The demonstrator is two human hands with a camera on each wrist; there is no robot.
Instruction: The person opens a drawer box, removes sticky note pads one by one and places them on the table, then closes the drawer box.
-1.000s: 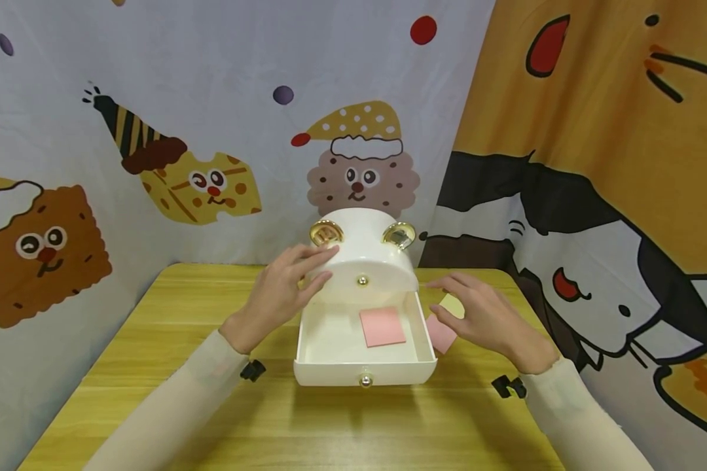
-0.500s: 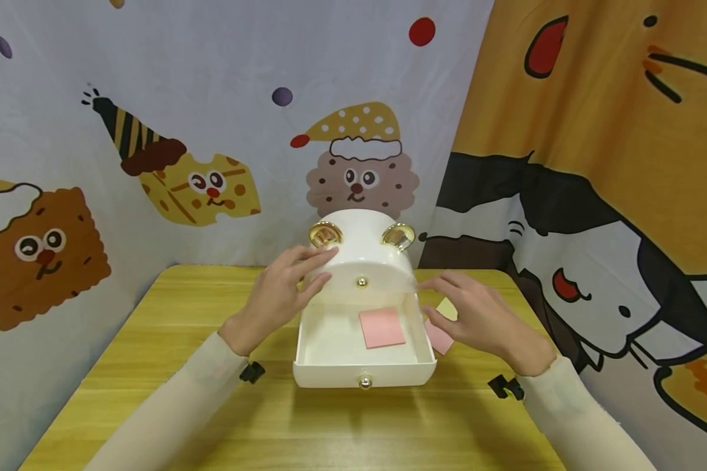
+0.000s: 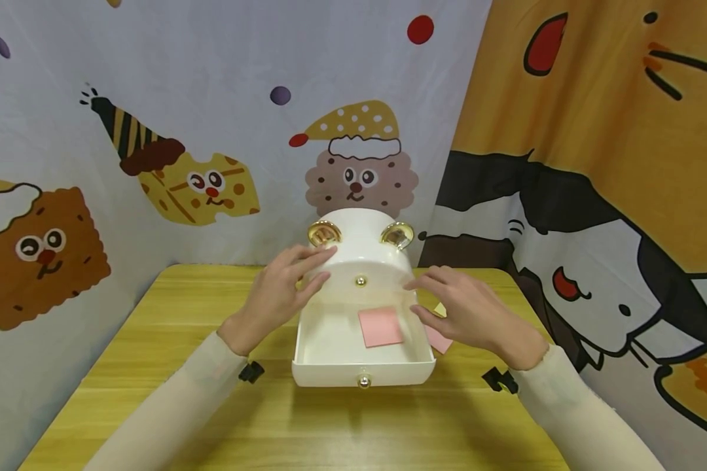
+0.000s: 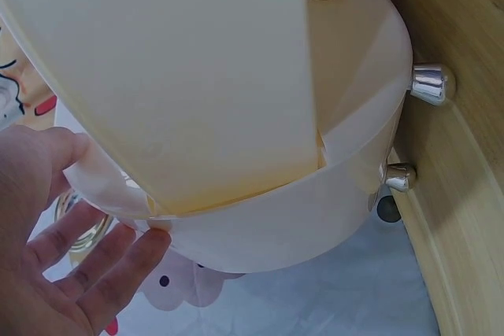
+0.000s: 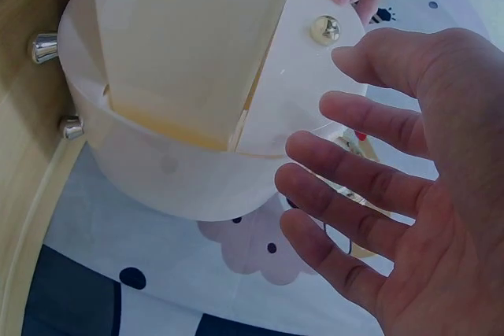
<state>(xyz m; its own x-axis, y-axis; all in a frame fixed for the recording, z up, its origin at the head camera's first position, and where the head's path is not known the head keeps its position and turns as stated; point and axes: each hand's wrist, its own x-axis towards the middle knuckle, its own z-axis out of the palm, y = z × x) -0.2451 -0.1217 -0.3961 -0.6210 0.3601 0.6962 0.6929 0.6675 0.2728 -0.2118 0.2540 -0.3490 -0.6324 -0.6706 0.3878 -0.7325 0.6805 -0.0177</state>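
A white rounded drawer box point(image 3: 362, 229) with gold ears stands on the table, its lower drawer point(image 3: 363, 373) pulled out. A pink sticky-note pad point(image 3: 380, 326) lies inside the drawer. My left hand point(image 3: 277, 291) rests on the box's left side; in the left wrist view the thumb lies at the front edge and fingertips touch the curved shell point(image 4: 260, 238). My right hand point(image 3: 471, 311) hovers by the right side, over the drawer's edge. Its fingers point(image 5: 354, 167) are spread with nothing between them; whether the fingertips touch the box I cannot tell.
Partly under my right hand, a pink note point(image 3: 438, 340) and a yellow note point(image 3: 440, 309) lie on the wooden table point(image 3: 182, 366). A gold knob point(image 3: 361, 281) marks the upper drawer front. Cartoon-printed cloth point(image 3: 212, 72) hangs close behind and beside the table.
My right hand has moved left, towards the box, and now covers more of the yellow note. The left hand, the drawer and the pink pad have stayed in place.
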